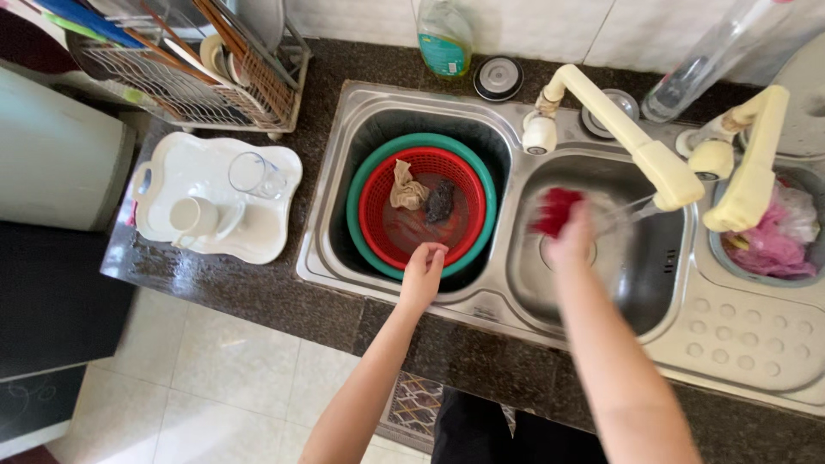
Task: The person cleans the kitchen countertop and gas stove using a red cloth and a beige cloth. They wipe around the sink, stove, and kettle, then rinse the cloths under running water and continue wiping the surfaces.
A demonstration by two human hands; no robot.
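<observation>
Double sink [481, 296] set in dark counter. Left hand [423, 273] rests on front rim of left bowl, fingers curled loosely over near edge of red basket [404, 232], nothing gripped. Basket sits nested in green basin [357, 215]; beige cloth [407, 187] and dark scrubber [439, 203] lie toward its far side. Right hand [574, 236], motion-blurred, over right bowl under cream tap [640, 146], fingers closed on red item [556, 210]; kind cannot be told. Judgement: keep the red item low in the bowl, under the stream, to limit splashing; left hand steadies the basket. White tray [258, 236] with cups at counter's left edge.
</observation>
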